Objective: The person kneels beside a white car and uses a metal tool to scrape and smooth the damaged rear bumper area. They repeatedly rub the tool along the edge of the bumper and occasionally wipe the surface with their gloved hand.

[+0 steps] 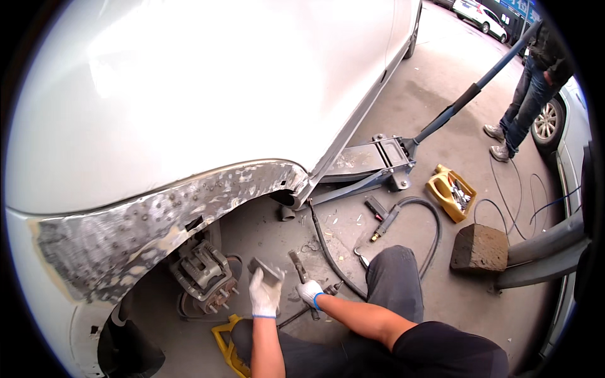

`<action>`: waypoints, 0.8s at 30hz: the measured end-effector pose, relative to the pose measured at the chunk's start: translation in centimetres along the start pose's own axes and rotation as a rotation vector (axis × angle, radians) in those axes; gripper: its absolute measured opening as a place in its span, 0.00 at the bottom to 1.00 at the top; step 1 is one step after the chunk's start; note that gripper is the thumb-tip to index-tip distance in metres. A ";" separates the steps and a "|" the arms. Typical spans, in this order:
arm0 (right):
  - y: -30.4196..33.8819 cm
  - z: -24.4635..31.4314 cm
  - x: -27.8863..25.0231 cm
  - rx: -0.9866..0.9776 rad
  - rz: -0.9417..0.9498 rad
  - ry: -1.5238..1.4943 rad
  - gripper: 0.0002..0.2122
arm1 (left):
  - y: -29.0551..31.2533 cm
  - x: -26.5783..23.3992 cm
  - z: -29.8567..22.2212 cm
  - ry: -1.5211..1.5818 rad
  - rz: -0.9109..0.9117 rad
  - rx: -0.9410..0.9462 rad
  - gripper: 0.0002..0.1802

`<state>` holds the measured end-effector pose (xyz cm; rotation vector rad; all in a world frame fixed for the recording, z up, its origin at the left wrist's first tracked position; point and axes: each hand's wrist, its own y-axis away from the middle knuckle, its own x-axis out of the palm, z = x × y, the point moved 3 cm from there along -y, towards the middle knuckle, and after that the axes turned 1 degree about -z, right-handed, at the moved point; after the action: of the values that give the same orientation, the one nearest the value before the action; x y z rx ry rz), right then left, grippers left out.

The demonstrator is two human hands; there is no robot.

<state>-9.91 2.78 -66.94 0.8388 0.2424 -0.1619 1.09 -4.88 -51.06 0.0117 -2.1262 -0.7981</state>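
The left hand (pixel 265 295) grips a grey block (pixel 265 269) held up near the brake (pixel 205 277) under the sanded arch (pixel 157 217). The right hand (pixel 309 293) is closed on a hammer (pixel 299 268) (head up). A yellow can (pixel 450 193), cut open, holds small tools near the jack (pixel 368 164)

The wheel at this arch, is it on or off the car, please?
Off: the brake disc and caliper sit bare under the sanded arch.

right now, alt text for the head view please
A person crouches by a silver car's sanded wheel arch, wheel off, brake caliper exposed. The gloved left hand holds a grey block; the gloved right hand grips a hammer. A floor jack props the car.
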 end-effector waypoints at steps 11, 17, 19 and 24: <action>18.5 7.0 -9.4 -0.143 0.290 -0.706 0.12 | -0.7 23.2 -8.0 -0.610 0.575 0.416 0.20; 19.4 6.7 -12.0 -0.212 0.324 -0.748 0.12 | 0.9 25.1 -7.9 -0.592 0.615 0.383 0.21; 20.0 7.0 -12.8 -0.229 0.300 -0.725 0.12 | 0.9 24.8 -8.1 -0.593 0.596 0.369 0.24; 20.2 8.9 -15.4 -0.442 0.214 -0.638 0.11 | -3.8 22.6 -8.1 -0.339 0.645 0.263 0.36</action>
<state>-18.61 10.14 -42.53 0.3385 -0.4011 -0.1593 -8.66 -18.49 -33.46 -0.6773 -2.3263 -0.1407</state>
